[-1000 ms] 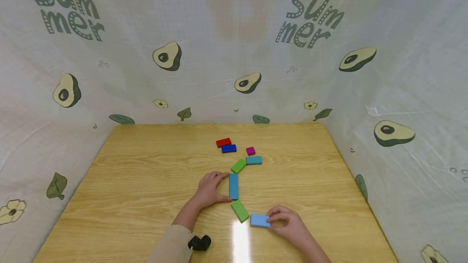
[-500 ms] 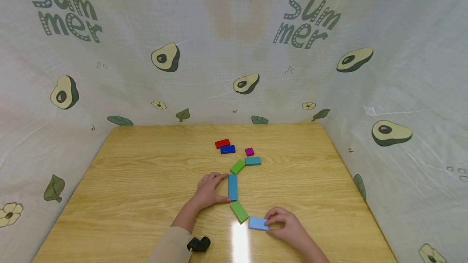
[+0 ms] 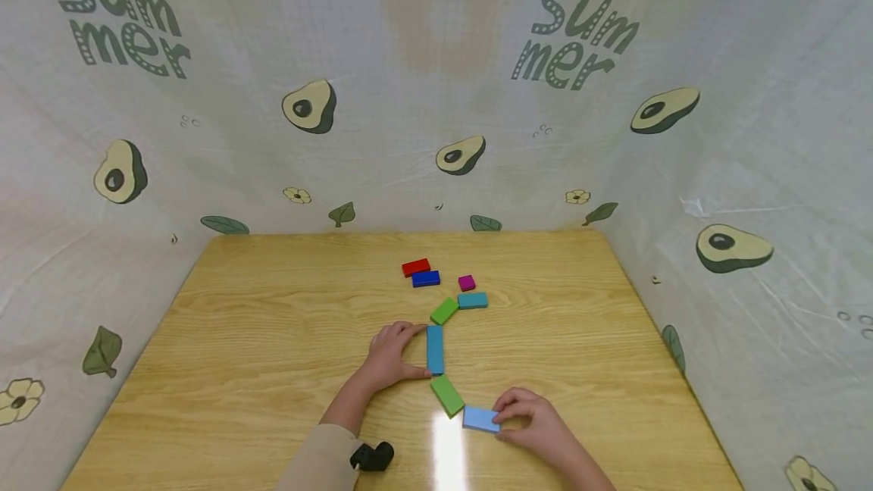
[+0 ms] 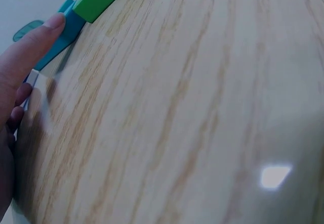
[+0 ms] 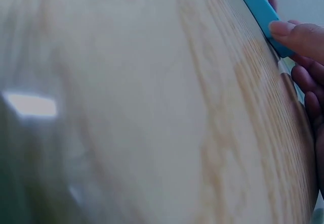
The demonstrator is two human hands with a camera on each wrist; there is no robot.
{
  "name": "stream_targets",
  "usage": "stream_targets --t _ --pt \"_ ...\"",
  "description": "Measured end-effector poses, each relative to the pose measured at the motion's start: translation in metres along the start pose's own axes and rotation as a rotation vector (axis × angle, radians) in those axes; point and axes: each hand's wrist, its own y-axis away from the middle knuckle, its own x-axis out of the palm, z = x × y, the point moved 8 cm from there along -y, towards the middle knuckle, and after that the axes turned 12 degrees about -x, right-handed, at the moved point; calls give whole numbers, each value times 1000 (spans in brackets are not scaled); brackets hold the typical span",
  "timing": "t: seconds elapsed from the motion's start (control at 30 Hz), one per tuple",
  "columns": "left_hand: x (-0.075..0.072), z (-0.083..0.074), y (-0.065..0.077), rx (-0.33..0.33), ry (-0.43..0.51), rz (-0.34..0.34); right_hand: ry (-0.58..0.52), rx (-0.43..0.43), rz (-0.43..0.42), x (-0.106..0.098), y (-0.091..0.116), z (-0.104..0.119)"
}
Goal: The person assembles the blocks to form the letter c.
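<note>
Backdrop: pale, creased sheeting across the top and both sides of the frame, printed with rounded avocado halves, leaves, flowers and dotted lettering
Tabletop: smooth wood-grained surface in yellowish tan, with a white streak of glare at the lower centre
Block shapes: flat oblongs with straight edges and plain, smooth faces, except the magenta block, which is short and nearly square
Curved row: just right of centre, from top to bottom, teal block, upper green block, blue block, lower green block and light blue block, bending like an open bracket, ends close together
Left hand: spans the blue block from its left side, index finger at the top end and thumb at the bottom, gripping it lengthwise on the table
Right hand: pinches the right end of the light blue block at the lower centre-right, the block lying flat
Left sleeve: beige cloth, a black device at its cuff
Above the row: red block and dark blue block lie close against each other
Block count: eight; two green, one each of the other six colours
Print count: two "summer" words, five large avocado halves
</note>
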Motion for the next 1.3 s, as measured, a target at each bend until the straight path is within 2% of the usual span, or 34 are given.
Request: stream_targets --t 0.13,0.3,0.43,0.87,1.07,1.3 --pt "0 0 0 4 -3 -2 17 -42 -10 0 -3 11" --pt "0 0 0 14 -3 -8 27 -102 -19 -2 -12 37" --pt "0 -1 1 3 3 -1 35 -116 -30 -3 -14 46" --pt "0 -2 2 9 -6 6 40 -81 -41 -5 -11 41" --pt "-1 -1 1 -2 30 12 51 -74 -34 -5 -12 39" --pt "-4 -3 5 15 98 -25 78 -89 -27 -2 -3 10"
